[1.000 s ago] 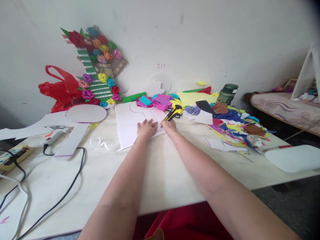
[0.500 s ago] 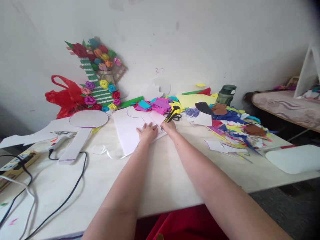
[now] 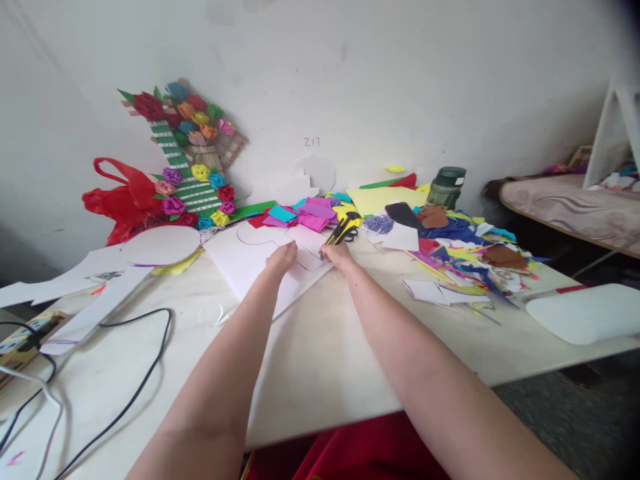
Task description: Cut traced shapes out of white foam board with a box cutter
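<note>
A white board or thick paper sheet (image 3: 250, 267) lies on the table, with a rounded outline and straight lines drawn on it. My left hand (image 3: 283, 258) rests on this sheet, seen edge-on, with its fingers stretched to the right and holding nothing visible. My right hand (image 3: 337, 253) is closed around a yellow and black utility knife (image 3: 346, 228). The knife leans up and away, its tip low by the drawn line near the sheet's right edge. Just behind the knife, black scissor handles (image 3: 353, 235) show in part.
A white paddle-shaped cutout (image 3: 163, 245) lies left, near a black cord (image 3: 160, 353) and a power strip (image 3: 30, 340). Coloured paper scraps (image 3: 450, 247), a phone (image 3: 403, 215) and a green bottle (image 3: 446, 188) stand right. Paper-flower decorations (image 3: 195, 160) lean on the wall.
The white sheet has turned and shifted left, with my left hand moving left on it. The paddle-shaped cutout has swung left over the glue gun. My right hand keeps the knife.
</note>
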Motion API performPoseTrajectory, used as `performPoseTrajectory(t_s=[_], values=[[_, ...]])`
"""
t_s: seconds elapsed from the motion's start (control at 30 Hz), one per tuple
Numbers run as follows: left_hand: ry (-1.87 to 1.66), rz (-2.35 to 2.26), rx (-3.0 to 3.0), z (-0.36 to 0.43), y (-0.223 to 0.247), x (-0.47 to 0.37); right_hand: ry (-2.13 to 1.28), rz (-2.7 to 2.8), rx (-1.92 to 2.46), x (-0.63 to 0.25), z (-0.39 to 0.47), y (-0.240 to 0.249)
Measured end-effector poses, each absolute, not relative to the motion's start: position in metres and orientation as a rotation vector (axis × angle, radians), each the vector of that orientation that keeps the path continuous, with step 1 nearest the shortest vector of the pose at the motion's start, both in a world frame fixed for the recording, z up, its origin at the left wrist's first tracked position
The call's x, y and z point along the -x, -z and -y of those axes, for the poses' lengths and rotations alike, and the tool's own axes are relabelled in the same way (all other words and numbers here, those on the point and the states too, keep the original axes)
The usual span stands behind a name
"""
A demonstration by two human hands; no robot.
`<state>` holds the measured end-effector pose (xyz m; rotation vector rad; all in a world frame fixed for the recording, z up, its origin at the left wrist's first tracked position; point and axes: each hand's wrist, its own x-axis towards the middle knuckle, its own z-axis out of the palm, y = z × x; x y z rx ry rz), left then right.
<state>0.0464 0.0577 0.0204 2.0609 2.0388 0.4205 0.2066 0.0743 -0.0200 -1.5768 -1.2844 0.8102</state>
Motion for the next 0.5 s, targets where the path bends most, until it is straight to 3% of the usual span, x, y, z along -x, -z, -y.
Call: performPoseTrajectory(t_s=[0.5], values=[[-0.166,-1.797,-2.508,-0.049,0.011,-0.054,-0.734,1.261,1.594,-0.204,-0.083,0.03]])
